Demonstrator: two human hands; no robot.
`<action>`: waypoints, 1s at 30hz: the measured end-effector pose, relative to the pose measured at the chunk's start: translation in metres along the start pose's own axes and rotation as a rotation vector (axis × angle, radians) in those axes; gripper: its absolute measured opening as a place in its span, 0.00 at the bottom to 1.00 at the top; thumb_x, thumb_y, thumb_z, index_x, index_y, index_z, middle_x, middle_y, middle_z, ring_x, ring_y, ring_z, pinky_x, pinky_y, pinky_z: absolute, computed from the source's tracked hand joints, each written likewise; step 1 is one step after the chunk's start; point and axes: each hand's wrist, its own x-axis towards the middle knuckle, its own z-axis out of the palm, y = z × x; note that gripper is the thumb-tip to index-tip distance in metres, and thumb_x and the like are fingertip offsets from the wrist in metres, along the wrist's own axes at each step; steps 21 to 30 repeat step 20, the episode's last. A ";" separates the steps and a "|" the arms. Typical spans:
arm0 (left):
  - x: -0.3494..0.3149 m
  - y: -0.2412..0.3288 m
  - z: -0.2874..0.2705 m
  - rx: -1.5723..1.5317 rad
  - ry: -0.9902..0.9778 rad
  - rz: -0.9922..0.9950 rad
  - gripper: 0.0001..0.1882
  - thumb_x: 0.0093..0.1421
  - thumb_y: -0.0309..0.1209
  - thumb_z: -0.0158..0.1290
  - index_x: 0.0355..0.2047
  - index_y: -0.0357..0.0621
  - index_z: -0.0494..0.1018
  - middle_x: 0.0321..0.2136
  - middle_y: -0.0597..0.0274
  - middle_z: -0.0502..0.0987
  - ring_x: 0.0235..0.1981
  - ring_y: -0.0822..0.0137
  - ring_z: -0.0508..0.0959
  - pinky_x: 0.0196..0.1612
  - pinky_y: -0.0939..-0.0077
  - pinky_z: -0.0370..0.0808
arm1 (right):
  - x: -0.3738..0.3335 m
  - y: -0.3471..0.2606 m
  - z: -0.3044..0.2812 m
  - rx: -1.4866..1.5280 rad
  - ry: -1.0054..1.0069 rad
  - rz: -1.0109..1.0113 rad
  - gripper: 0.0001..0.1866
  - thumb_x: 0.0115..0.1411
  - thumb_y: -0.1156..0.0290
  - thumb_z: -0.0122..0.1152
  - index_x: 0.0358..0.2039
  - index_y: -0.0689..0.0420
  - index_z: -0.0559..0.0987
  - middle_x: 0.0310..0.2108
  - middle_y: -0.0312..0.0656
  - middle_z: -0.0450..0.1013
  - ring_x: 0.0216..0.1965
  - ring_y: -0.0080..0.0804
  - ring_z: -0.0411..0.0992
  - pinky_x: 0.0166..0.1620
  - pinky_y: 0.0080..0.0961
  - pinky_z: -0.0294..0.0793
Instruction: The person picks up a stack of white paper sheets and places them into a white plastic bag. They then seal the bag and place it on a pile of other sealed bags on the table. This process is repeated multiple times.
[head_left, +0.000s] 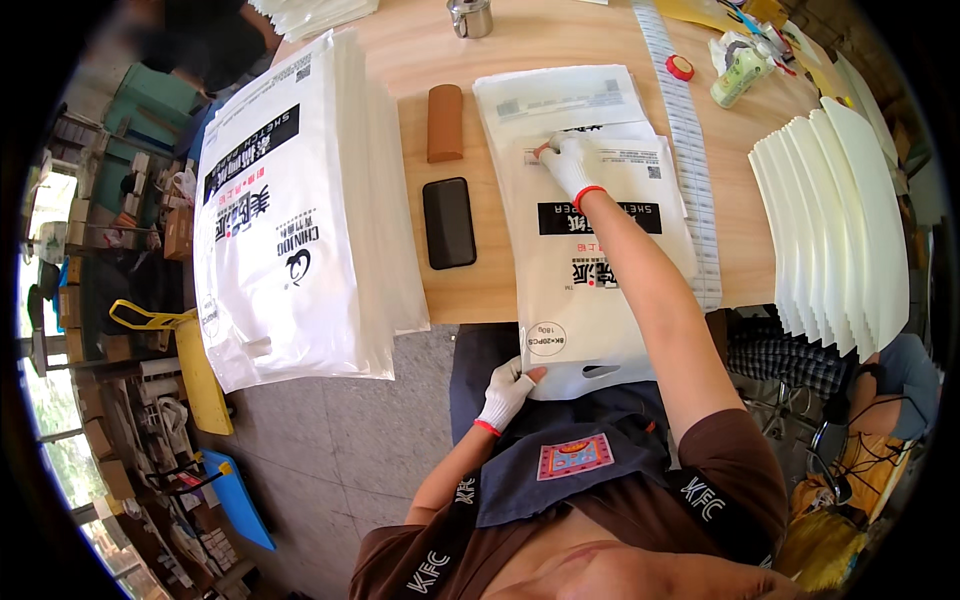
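A printed clear plastic bag [600, 345] with white sheets inside lies in front of me, its handle-hole end jutting past the table's near edge. My left hand [508, 394], in a white glove with a red cuff and a bare thumb tip, pinches the bag's near left corner. Further up, my right hand [570, 163], gloved the same way, rests on the bag's far part with fingers curled in against the plastic; the fingertips are partly hidden. Under its far end are more translucent bags [560, 92].
On the left stands a tall stack of filled bags [270, 200]. Between the piles lie a brown block [445, 122] and a black phone [449, 222]. A long clear ruler [672, 90] runs along the right, near fanned white sheets [835, 220], a bottle [742, 77] and a metal cup [470, 18].
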 end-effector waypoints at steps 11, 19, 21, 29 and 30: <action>0.002 0.001 -0.002 -0.053 -0.009 0.038 0.17 0.61 0.35 0.54 0.46 0.36 0.73 0.34 0.65 0.79 0.33 0.79 0.74 0.37 0.81 0.71 | -0.012 0.049 -0.039 0.572 -0.008 -0.029 0.14 0.62 0.64 0.54 0.43 0.58 0.77 0.38 0.42 0.75 0.40 0.29 0.71 0.47 0.24 0.69; -0.018 0.075 -0.006 0.194 0.139 0.484 0.17 0.62 0.36 0.51 0.48 0.37 0.72 0.46 0.52 0.75 0.40 0.63 0.77 0.43 0.75 0.72 | -0.288 0.094 -0.182 -0.337 -0.329 0.417 0.28 0.58 0.42 0.52 0.40 0.57 0.75 0.41 0.52 0.75 0.44 0.47 0.74 0.46 0.40 0.72; -0.017 0.087 -0.009 0.343 0.152 0.529 0.17 0.62 0.36 0.51 0.48 0.39 0.72 0.49 0.51 0.74 0.43 0.58 0.77 0.45 0.72 0.72 | -0.289 0.091 -0.181 -0.334 -0.325 0.405 0.28 0.58 0.42 0.52 0.40 0.57 0.75 0.41 0.52 0.75 0.44 0.47 0.74 0.46 0.40 0.72; -0.017 0.087 -0.009 0.343 0.152 0.529 0.17 0.62 0.36 0.51 0.48 0.39 0.72 0.49 0.51 0.74 0.43 0.58 0.77 0.45 0.72 0.72 | -0.289 0.091 -0.181 -0.334 -0.325 0.405 0.28 0.58 0.42 0.52 0.40 0.57 0.75 0.41 0.52 0.75 0.44 0.47 0.74 0.46 0.40 0.72; -0.017 0.087 -0.009 0.343 0.152 0.529 0.17 0.62 0.36 0.51 0.48 0.39 0.72 0.49 0.51 0.74 0.43 0.58 0.77 0.45 0.72 0.72 | -0.289 0.091 -0.181 -0.334 -0.325 0.405 0.28 0.58 0.42 0.52 0.40 0.57 0.75 0.41 0.52 0.75 0.44 0.47 0.74 0.46 0.40 0.72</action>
